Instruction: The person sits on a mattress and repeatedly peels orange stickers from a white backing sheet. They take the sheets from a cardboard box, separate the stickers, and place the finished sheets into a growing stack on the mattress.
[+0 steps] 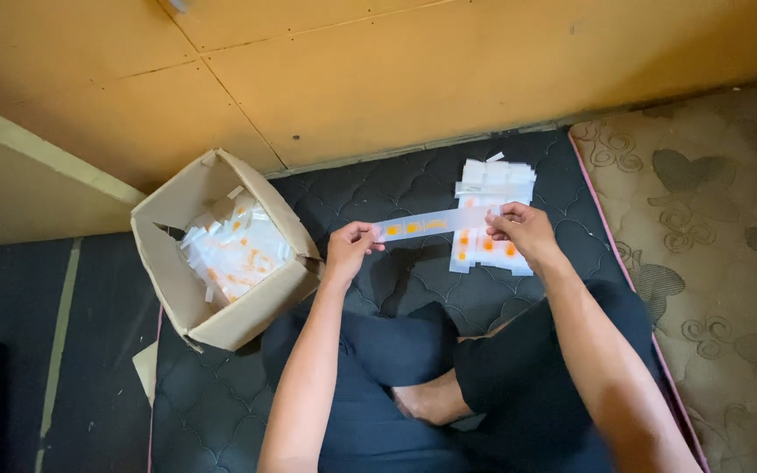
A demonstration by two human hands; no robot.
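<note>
Hands [350,247] [523,229], fingers pinching clear strip [427,225], box [221,328] beside

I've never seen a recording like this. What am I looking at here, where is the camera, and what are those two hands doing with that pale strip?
There is no machine here: a person sits cross-legged on a dark quilted mattress, and the single camera is worn on their head, looking down. That is why you see only forearms and knees.

The left hand and the right hand each pinch one end of a translucent strip with orange spots, stretched level between them.

Beyond the right hand lies a stack of similar strips on the mattress. To the left stands an open cardboard box filled with a loose heap of strips. A wooden panel wall runs behind, and a patterned beige mattress lies on the right.
</note>
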